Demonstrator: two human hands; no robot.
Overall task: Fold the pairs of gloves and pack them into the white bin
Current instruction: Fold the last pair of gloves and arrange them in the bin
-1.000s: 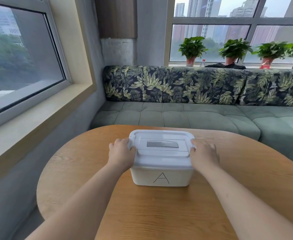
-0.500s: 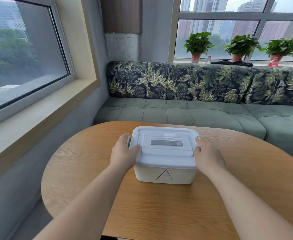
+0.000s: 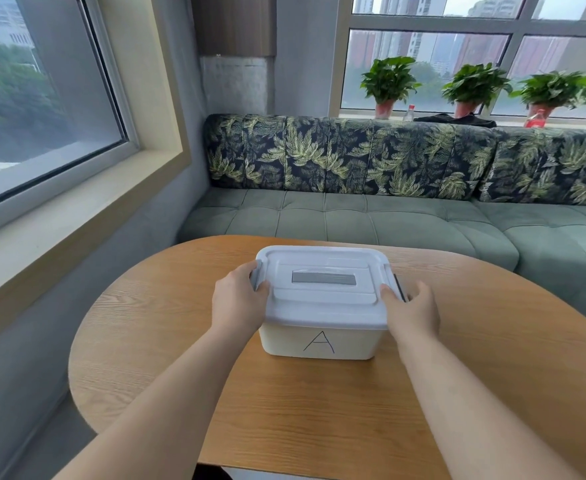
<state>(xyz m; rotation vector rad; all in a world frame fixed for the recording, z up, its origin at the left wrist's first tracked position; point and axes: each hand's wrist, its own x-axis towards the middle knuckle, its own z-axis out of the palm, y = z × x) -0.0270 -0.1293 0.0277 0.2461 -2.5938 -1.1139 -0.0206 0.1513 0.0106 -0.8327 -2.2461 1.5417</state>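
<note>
A white bin [image 3: 319, 341] marked with a letter A stands in the middle of the round wooden table [image 3: 319, 427]. Its white lid [image 3: 322, 296], with a flat grey handle, sits on top. My left hand [image 3: 237, 299] grips the grey latch on the bin's left end, thumb on the lid's edge. My right hand [image 3: 411, 306] grips the grey latch on the right end, which is swung outward. No gloves are in view; the bin's inside is hidden by the lid.
A green sofa [image 3: 371, 220] with leaf-print back cushions curves behind the table. A window ledge [image 3: 77, 209] runs along the left wall. Potted plants [image 3: 388, 84] and bottles stand on the far sill.
Both hands have shifted from pressing the lid's ends to gripping the side latches; the right latch has swung outward. The camera has tilted up a little.
</note>
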